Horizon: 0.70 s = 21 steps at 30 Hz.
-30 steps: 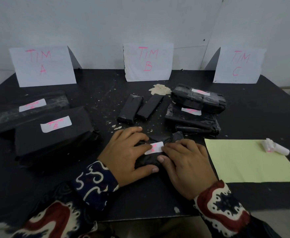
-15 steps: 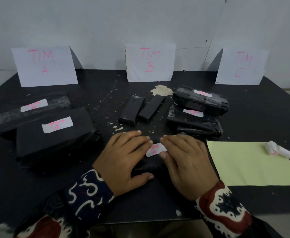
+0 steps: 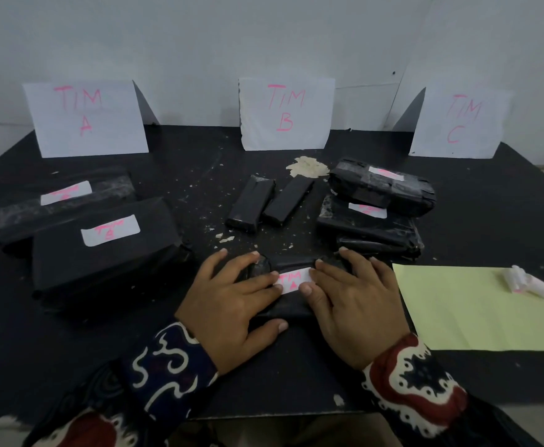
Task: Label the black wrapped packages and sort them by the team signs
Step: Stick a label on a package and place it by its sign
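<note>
Presently the left hand (image 3: pixel 232 304) and right hand (image 3: pixel 354 304) lie flat, fingers spread, pressing a small black package (image 3: pixel 283 304) onto the desk (image 3: pixel 71 343). Its white label (image 3: pixel 293 280), apparently reading "TIM A", sits between their fingertips.

On the black table (image 3: pixel 296 375), strewn with pale scraps (image 3: pixel 306 166), a yellow-green sheet of paper (image 3: pixel 477 311) lies at the right edge with a white crumpled object marked pink (image 3: pixel 530 283) resting on its far corner.

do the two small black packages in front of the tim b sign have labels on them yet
No, the two small black packages lying side by side below the TIM B sign show bare black wrap, no white label.
</note>
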### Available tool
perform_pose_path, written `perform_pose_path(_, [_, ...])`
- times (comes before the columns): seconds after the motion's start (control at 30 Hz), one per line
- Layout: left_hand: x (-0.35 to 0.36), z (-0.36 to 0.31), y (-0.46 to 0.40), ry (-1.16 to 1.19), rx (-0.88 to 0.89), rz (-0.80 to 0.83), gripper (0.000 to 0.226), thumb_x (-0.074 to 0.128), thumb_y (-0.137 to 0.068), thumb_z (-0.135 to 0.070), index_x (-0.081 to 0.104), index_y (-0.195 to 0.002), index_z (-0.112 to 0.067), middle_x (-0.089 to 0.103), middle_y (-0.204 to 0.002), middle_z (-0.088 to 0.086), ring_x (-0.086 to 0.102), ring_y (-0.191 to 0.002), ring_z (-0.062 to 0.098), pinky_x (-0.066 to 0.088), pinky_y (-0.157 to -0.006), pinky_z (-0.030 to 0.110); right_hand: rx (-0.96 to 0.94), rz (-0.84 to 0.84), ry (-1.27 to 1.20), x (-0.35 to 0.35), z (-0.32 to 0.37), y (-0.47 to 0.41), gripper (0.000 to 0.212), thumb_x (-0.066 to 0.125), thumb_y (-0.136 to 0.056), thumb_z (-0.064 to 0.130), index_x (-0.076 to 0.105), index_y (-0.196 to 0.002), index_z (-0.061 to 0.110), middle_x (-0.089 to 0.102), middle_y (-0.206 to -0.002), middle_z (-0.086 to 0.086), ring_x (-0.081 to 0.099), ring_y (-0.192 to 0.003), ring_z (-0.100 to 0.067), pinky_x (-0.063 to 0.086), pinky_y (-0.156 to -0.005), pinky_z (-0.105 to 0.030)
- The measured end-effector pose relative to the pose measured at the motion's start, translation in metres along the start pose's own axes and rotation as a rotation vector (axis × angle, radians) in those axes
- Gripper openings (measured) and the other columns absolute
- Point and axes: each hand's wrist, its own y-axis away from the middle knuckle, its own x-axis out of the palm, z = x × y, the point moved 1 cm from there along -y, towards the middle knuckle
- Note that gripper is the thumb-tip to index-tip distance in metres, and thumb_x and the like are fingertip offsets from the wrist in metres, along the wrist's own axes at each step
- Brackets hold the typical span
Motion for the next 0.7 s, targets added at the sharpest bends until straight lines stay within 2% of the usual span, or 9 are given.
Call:
perform_pose_path(0.1, [0.0012, -0.0013, 0.0004, 0.0, 0.013, -0.01, 0.049, 0.045, -0.088, -0.061, 0.065, -0.121, -0.03, 0.064, -0.126, -0.012, 0.047, -0.131, 0.022, 0.032, -0.106, 0.056, -0.085, -0.084, -0.059, -0.0044, 0.0004, 0.0029, 0.057, 0.025, -0.1, 0.053, 0.074, -0.106, 0.024, 0.07, -0.116, 0.007, 0.055, -0.12, -0.025, 0.04, -0.099, -0.048])
perform_pose_path(0.23, [0.0028, -0.0009, 0.0002, 0.003, 0.002, 0.024, 0.046, 0.044, -0.088, -0.061, 0.066, -0.118, -0.035, 0.062, -0.128, -0.013, 0.045, -0.133, 0.022, 0.032, -0.106, 0.057, -0.216, -0.072, -0.091, -0.0031, 0.0059, 0.0059, 0.053, 0.026, -0.101, 0.051, 0.073, -0.103, 0.028, 0.07, -0.111, 0.013, 0.057, -0.114, -0.021, 0.04, -0.097, -0.045])
perform_pose_path(0.37, [0.0022, -0.0004, 0.0006, -0.005, -0.024, 0.043, 0.047, 0.041, -0.087, -0.063, 0.065, -0.118, -0.037, 0.061, -0.13, -0.015, 0.045, -0.133, 0.023, 0.032, -0.105, 0.06, -0.119, -0.067, -0.03, -0.0018, 0.0044, 0.0043, 0.047, 0.031, -0.099, 0.049, 0.075, -0.097, 0.031, 0.072, -0.102, 0.018, 0.059, -0.107, -0.018, 0.039, -0.095, -0.044])
perform_pose_path(0.53, [0.0012, -0.0017, 0.0019, -0.003, -0.041, 0.053, 0.049, 0.039, -0.088, -0.063, 0.065, -0.119, -0.036, 0.061, -0.13, -0.014, 0.044, -0.133, 0.022, 0.03, -0.106, 0.06, 0.003, -0.072, 0.022, -0.0048, -0.0014, 0.0011, 0.048, 0.032, -0.097, 0.047, 0.076, -0.089, 0.029, 0.074, -0.097, 0.017, 0.059, -0.106, -0.021, 0.039, -0.095, -0.046])
perform_pose_path(0.6, [0.0018, -0.0014, 0.0021, 0.0, -0.04, 0.068, 0.049, 0.038, -0.088, -0.063, 0.064, -0.12, -0.036, 0.06, -0.132, -0.014, 0.043, -0.135, 0.022, 0.03, -0.107, 0.06, -0.004, -0.077, 0.022, -0.0039, -0.0031, 0.0016, 0.048, 0.033, -0.097, 0.047, 0.076, -0.092, 0.027, 0.073, -0.099, 0.014, 0.059, -0.108, -0.023, 0.04, -0.095, -0.047])
perform_pose_path(0.7, [0.0033, 0.0001, 0.0024, 0.015, -0.038, 0.092, 0.05, 0.036, -0.089, -0.063, 0.062, -0.123, -0.037, 0.058, -0.134, -0.015, 0.04, -0.137, 0.022, 0.031, -0.107, 0.059, -0.087, -0.074, -0.015, -0.002, 0.0004, 0.0031, 0.049, 0.031, -0.098, 0.048, 0.073, -0.109, 0.025, 0.07, -0.116, 0.009, 0.056, -0.114, -0.023, 0.04, -0.097, -0.048])
